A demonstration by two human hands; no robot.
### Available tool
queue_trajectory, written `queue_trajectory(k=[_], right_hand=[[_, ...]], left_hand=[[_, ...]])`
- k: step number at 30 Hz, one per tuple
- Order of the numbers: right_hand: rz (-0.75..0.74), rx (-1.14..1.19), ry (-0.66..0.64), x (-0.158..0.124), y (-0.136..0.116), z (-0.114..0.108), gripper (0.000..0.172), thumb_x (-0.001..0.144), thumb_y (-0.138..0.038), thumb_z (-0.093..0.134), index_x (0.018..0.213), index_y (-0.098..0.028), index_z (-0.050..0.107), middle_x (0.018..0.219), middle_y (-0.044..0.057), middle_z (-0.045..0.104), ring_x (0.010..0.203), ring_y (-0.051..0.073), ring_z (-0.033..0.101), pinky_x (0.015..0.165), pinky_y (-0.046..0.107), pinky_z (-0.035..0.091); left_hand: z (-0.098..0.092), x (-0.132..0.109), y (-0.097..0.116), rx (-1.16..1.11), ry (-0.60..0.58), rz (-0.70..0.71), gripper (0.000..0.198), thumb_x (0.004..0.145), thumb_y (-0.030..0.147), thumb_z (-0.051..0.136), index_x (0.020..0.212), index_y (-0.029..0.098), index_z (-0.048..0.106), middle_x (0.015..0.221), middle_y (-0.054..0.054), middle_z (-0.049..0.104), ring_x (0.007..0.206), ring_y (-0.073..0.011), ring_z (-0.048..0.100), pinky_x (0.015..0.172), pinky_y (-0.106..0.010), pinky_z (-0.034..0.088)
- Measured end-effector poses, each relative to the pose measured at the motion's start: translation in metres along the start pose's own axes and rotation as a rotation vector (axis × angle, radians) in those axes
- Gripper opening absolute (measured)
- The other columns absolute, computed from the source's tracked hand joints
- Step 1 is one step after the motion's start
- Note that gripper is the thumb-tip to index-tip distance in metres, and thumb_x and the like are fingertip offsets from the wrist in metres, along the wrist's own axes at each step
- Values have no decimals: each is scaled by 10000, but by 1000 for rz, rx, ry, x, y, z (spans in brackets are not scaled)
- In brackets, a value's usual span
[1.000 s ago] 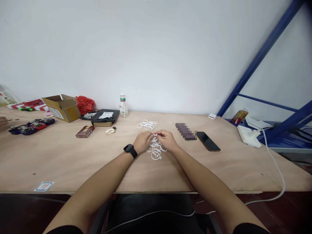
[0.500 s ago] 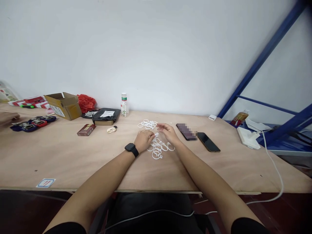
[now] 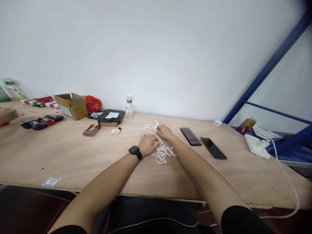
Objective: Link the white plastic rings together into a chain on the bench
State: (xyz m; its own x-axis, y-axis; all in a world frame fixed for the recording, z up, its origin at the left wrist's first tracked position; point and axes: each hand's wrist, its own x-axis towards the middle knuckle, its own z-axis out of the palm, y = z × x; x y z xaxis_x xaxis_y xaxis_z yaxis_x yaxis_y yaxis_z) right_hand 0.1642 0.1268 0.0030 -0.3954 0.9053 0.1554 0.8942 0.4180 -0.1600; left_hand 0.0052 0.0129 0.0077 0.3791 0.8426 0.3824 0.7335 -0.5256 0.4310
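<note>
White plastic curtain rings with small eyelets lie in two loose piles on the wooden table. At the near pile, my left hand, with a black watch on its wrist, rests at the upper left edge. Its fingers are bent and closed on a ring there, partly covered by the fingertips. Further back, my right hand reaches to the right side of the far pile. Thumb and fingers pinch together at a white ring, mostly hidden behind them.
Two phones, one beside the other, lie right of my right arm. To the left are an earbud case, a dark red box, a black package, a bottle and an open carton. Another person's hand shows far left.
My right hand has moved forward onto the far pile, and its fingers have closed. My left hand stays by the near pile. The whole view has shifted slightly.
</note>
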Motion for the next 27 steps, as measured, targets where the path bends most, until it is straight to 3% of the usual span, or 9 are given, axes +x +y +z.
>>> queue_trajectory(k=[4, 10, 15, 22, 27], right_hand=[[-26, -13, 52, -19, 4, -10, 218, 914, -238, 471, 999, -189, 666, 1037, 83, 657, 966, 193, 582, 801, 264, 408], [-160, 116, 276, -64, 2, -23, 271, 925, -223, 455, 1089, -210, 669, 1065, 70, 701, 976, 194, 620, 849, 293, 442], [-366, 223, 326, -86, -10, -16, 296, 877, -137, 483, 1053, -231, 702, 1067, 55, 714, 989, 187, 636, 902, 322, 470], [-275, 363, 457, -90, -15, -13, 207, 885, -263, 560, 1018, -220, 712, 998, 68, 719, 908, 188, 651, 855, 313, 495], [-231, 378, 514, -93, -12, -15, 196, 877, -305, 590, 995, -206, 711, 957, 66, 715, 793, 169, 650, 785, 299, 506]], left_hand=[[1, 1, -1, -59, 47, -56, 286, 899, 428, 509, 984, 214, 679, 989, -43, 707, 984, -219, 611, 922, -366, 406], [5, 5, -8, -311, 163, -178, 433, 927, 442, 446, 1221, 155, 579, 994, -70, 704, 894, -193, 643, 818, -313, 480], [13, 7, -16, -514, 234, -166, 379, 916, 398, 479, 1164, 146, 616, 951, -73, 713, 872, -185, 657, 795, -304, 504], [17, 6, -17, -643, 249, -164, 387, 859, 373, 572, 1166, 143, 624, 881, -52, 704, 742, -152, 642, 671, -264, 516], [18, 6, -14, -690, 287, -143, 314, 805, 319, 637, 1054, 130, 663, 904, -71, 706, 819, -163, 651, 746, -279, 527]])
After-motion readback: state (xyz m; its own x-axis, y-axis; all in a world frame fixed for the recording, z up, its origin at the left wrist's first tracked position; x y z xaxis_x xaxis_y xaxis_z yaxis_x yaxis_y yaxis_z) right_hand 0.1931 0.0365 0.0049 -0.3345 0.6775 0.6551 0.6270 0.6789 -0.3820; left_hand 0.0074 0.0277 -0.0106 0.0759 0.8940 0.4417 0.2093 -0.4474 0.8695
